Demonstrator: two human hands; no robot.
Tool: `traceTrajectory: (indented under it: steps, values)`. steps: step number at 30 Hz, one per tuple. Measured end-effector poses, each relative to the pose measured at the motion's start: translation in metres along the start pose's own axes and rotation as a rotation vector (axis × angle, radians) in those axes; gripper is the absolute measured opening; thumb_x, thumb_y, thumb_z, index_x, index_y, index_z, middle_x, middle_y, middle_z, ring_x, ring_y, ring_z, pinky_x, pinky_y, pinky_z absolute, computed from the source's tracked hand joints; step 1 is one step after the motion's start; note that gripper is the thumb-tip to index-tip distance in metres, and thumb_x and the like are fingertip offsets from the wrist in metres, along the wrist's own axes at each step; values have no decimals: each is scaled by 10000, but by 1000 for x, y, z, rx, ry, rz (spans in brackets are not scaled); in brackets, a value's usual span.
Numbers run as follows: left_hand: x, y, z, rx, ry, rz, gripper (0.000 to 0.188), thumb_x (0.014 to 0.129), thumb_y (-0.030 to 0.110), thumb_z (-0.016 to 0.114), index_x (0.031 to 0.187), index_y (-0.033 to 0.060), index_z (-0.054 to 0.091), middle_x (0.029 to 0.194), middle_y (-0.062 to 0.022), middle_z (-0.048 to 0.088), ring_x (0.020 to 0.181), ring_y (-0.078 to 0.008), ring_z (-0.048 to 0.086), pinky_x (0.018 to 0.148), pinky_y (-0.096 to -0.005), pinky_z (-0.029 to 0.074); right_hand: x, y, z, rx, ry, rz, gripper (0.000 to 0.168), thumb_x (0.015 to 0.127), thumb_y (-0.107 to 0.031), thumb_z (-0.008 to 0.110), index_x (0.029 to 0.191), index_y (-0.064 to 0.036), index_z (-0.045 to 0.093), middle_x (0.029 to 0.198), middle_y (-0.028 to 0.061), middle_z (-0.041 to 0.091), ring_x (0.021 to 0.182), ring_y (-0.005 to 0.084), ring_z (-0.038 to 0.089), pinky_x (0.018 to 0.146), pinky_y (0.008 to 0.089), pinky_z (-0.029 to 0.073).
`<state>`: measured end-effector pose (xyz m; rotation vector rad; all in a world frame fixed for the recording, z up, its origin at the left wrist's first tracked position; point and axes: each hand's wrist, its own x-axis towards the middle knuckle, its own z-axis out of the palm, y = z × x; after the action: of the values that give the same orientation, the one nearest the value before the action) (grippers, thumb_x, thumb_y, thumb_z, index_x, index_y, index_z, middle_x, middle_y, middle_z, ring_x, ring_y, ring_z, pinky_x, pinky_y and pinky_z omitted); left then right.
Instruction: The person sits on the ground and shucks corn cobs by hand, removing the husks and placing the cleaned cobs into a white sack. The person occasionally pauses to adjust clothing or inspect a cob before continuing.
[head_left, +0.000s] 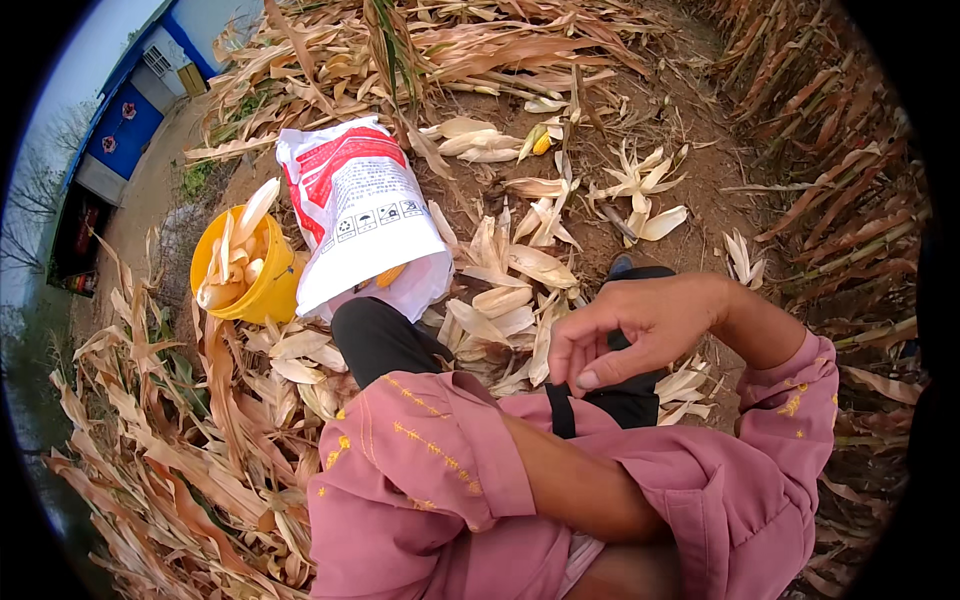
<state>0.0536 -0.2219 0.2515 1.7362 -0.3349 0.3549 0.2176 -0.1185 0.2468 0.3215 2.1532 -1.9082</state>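
Observation:
My right hand (637, 330) hangs over my lap with its fingers loosely curled and nothing visible in it. Just under its fingertips a black strap (561, 411) lies against the pink jacket; I cannot tell whether they touch. My left forearm crosses my body, and its hand is hidden under the jacket front (697, 480). Before my knees lies a white plastic sack (375, 225) with red print, its mouth towards me. A yellow corn cob (390, 276) shows inside the mouth. Left of it, a yellow bucket (281, 277) leans, holding pale husk-like pieces.
Loose corn husks (495, 300) cover the soil around my feet. Farther off lies a partly husked ear (541, 144). Dry stalks (510, 52) are heaped at the back, with more at left (187, 450). Standing dry corn (832, 187) lines the right; a blue-trimmed building (124, 124) stands far left.

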Motion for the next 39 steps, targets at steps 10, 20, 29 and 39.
traceTrajectory:
  steps: [10, 20, 29, 39]
  values:
    - [-17, -28, -2, 25, 249, -121, 241, 876, 122, 477, 1062, -30, 502, 1031, -191, 532, 993, -314, 506, 858, -384, 392, 23, 46, 17, -324, -56, 178, 252, 909, -225, 485, 1048, -22, 541, 870, 145, 627, 802, 272, 610, 706, 352, 468]
    - [-24, -43, -7, 24, 376, -192, 246, 879, 120, 476, 1068, -35, 500, 1037, -196, 531, 998, -317, 507, 858, -383, 394, 32, 67, 24, -324, 23, 202, 245, 898, -211, 478, 1037, -21, 547, 893, 155, 625, 828, 312, 602, 726, 379, 464]
    - [-28, -50, -8, 17, 433, -215, 251, 881, 119, 475, 1075, -39, 498, 1042, -201, 530, 1002, -320, 507, 858, -383, 397, 35, 79, 31, -446, -5, 263, 258, 879, -223, 479, 1018, -18, 549, 928, 160, 624, 857, 328, 597, 757, 408, 463]
    - [-32, -52, -6, 17, 480, -231, 256, 884, 117, 474, 1081, -45, 496, 1048, -206, 529, 1007, -323, 507, 859, -383, 399, 36, 81, 39, -547, 25, 355, 231, 844, -194, 496, 986, -22, 553, 875, 163, 622, 831, 330, 600, 737, 414, 468]
